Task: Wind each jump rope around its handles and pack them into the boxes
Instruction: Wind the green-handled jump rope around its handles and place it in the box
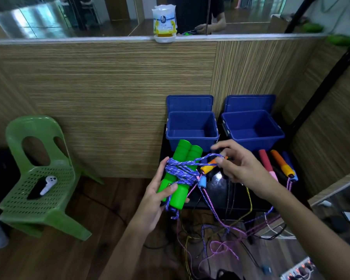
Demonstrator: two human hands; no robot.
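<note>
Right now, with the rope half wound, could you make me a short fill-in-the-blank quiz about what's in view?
1. The left hand holds two ____ handles side by side.
2. The right hand pinches a loop of the ____ rope.
3. Both blue boxes behind the hands have nothing in them and their lids stand ____.
4. A white controller lies on the green ____.

Missing words: green; purple; open; chair

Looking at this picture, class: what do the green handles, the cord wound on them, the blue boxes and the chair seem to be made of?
Green handles: probably foam or soft plastic, matte with no glare.
Purple cord: braided fibre, woven fleck pattern visible.
Blue boxes: moulded hard plastic, smooth with a slight sheen.
Green chair: moulded plastic, perforated seat in one piece.
</note>
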